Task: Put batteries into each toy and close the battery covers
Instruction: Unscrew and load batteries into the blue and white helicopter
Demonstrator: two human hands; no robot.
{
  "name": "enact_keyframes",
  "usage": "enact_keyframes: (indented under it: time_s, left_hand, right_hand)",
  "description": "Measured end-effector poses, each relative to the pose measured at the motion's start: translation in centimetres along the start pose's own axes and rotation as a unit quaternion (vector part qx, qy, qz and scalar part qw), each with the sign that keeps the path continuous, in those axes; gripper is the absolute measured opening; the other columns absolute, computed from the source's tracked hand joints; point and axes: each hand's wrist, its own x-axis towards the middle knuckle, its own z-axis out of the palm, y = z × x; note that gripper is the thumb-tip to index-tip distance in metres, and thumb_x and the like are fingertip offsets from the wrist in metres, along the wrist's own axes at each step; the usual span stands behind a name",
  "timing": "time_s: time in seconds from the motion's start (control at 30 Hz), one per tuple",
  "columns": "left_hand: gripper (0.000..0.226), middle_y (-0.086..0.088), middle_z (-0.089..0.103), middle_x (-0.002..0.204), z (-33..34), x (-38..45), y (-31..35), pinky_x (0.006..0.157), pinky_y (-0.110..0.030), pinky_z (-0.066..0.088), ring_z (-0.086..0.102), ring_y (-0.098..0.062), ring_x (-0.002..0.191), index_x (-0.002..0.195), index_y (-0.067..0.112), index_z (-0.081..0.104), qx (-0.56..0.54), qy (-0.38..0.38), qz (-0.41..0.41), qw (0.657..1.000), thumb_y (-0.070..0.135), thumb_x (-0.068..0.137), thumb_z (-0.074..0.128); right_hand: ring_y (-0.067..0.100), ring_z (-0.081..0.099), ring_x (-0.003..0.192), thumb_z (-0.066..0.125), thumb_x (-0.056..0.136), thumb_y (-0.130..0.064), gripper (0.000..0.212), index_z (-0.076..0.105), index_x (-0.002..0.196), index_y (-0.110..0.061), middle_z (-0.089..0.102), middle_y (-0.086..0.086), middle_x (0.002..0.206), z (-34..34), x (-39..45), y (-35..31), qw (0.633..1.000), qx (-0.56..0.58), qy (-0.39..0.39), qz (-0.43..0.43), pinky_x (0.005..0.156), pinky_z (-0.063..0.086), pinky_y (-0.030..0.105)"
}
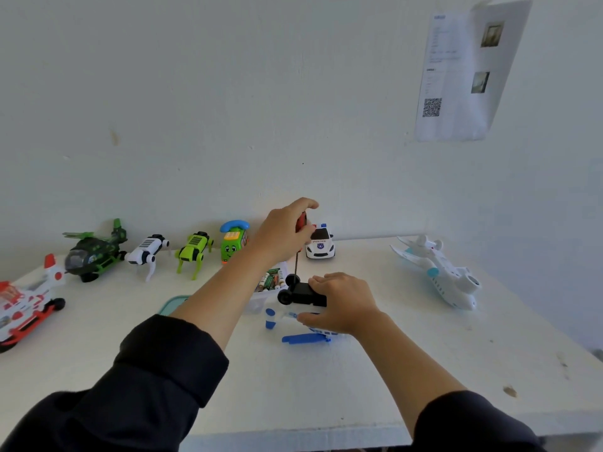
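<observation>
Left hand (283, 234) raised above the middle of the tabletop (391, 370), fingers curled round the red handle of a screwdriver (299, 238), thin shaft pointing straight down onto the black underside of a toy helicopter (305, 313). Right hand (341, 303) clamped on that toy from the right, fingers over the black base, thumb against the white and blue body, holding it belly-up with black wheels at the left end and blue rotor blades lying flat on the tabletop below. Just behind the toy, partly hidden by the left forearm, a clear plastic box (264, 295) holding a heap of batteries (270, 278); a teal lid (173, 305) flat beside it on the left. Lined up along the back edge near the wall: a green helicopter (94, 252), a white robot dog (146, 254), a green robot dog (194, 251), a green toy phone (233, 241) and a police car (320, 244), the last just behind the screwdriver hand. At the far left edge, a red and white toy vehicle (26, 305), cut off by the frame. Well apart on the right, a white airplane (439, 270) lying alone. Bare white surface in front of the hands toward the near edge and across the right side. On the wall, upper right, a printed sheet (463, 73) with a QR code.
</observation>
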Motion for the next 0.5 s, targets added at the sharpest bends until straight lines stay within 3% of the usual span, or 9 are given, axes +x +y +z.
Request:
enact_keyframes:
  time_s: [0.1,0.17,0.2,0.27,0.33,0.37,0.43,0.5]
  left_hand:
    - [0.024,0.003,0.049,0.058,0.7,-0.1,-0.6,0.065,-0.034,0.048,0.049,-0.012,0.053,0.109,0.018,0.052,0.085,0.09,0.047,0.991,0.028,0.09,0.061]
    - [0.02,0.004,0.042,0.057,0.9,-0.1,-0.6,0.061,-0.036,0.043,0.041,-0.016,0.054,0.1,0.014,0.05,0.109,0.093,0.05,0.988,0.028,0.091,0.059]
    - [0.017,0.003,0.046,0.064,0.9,0.0,-0.4,0.064,-0.037,0.043,0.043,-0.018,0.061,0.101,0.014,0.048,0.105,0.078,0.035,0.991,0.025,0.092,0.056]
    - [0.022,-0.004,0.055,0.098,0.8,0.2,0.0,0.079,-0.036,0.043,0.049,-0.021,0.085,0.115,0.014,0.045,0.081,0.029,-0.001,0.996,0.014,0.093,0.045]
    - [0.034,-0.006,0.046,0.127,0.2,0.5,0.4,0.094,-0.032,0.038,0.047,-0.02,0.11,0.126,0.012,0.045,0.053,-0.014,-0.015,0.998,0.006,0.094,0.037]
    - [0.037,-0.005,0.045,0.13,0.0,0.6,0.5,0.096,-0.031,0.04,0.049,-0.019,0.113,0.129,0.013,0.045,0.038,-0.027,-0.015,0.999,0.004,0.094,0.036]
    - [0.037,-0.005,0.054,0.12,-0.3,0.5,0.5,0.09,-0.033,0.049,0.061,-0.015,0.096,0.127,0.016,0.048,-0.012,-0.043,-0.017,0.999,0.003,0.094,0.04]
    - [0.03,-0.002,0.061,0.092,-0.1,0.2,0.2,0.077,-0.032,0.053,0.062,-0.01,0.074,0.12,0.022,0.053,-0.007,-0.019,0.002,1.0,0.01,0.093,0.051]
  right_hand:
    - [0.014,0.048,0.08,0.055,0.074,-0.067,0.05,0.057,0.1,-0.025,0.058,-0.005,0.084,0.3,-0.2,-0.1,1.0,0.009,0.013,0.001,0.063,0.042,0.026]
    - [0.014,0.047,0.079,0.055,0.074,-0.067,0.05,0.057,0.1,-0.025,0.058,-0.005,0.084,0.4,-0.2,0.0,1.0,0.011,0.018,0.001,0.062,0.041,0.025]
    - [0.014,0.047,0.08,0.055,0.074,-0.068,0.05,0.057,0.101,-0.025,0.058,-0.005,0.085,0.4,-0.2,0.1,1.0,0.01,0.017,0.002,0.062,0.041,0.025]
    - [0.014,0.049,0.082,0.054,0.074,-0.068,0.052,0.058,0.104,-0.026,0.059,-0.005,0.087,0.3,-0.1,0.1,1.0,0.007,0.01,0.001,0.064,0.042,0.026]
    - [0.015,0.05,0.084,0.054,0.075,-0.068,0.052,0.057,0.104,-0.025,0.06,-0.004,0.088,0.3,-0.1,0.2,1.0,0.008,0.01,0.0,0.064,0.042,0.026]
    - [0.016,0.05,0.084,0.054,0.075,-0.067,0.051,0.057,0.103,-0.025,0.059,-0.004,0.087,0.3,-0.1,0.2,1.0,0.007,0.013,0.0,0.063,0.041,0.026]
    - [0.015,0.047,0.08,0.054,0.075,-0.067,0.049,0.057,0.1,-0.024,0.057,-0.005,0.085,0.2,-0.1,0.2,1.0,0.005,0.016,0.0,0.061,0.039,0.026]
    - [0.015,0.046,0.08,0.054,0.075,-0.067,0.049,0.056,0.099,-0.024,0.057,-0.005,0.084,0.3,0.0,0.2,1.0,0.005,0.013,-0.001,0.062,0.041,0.026]
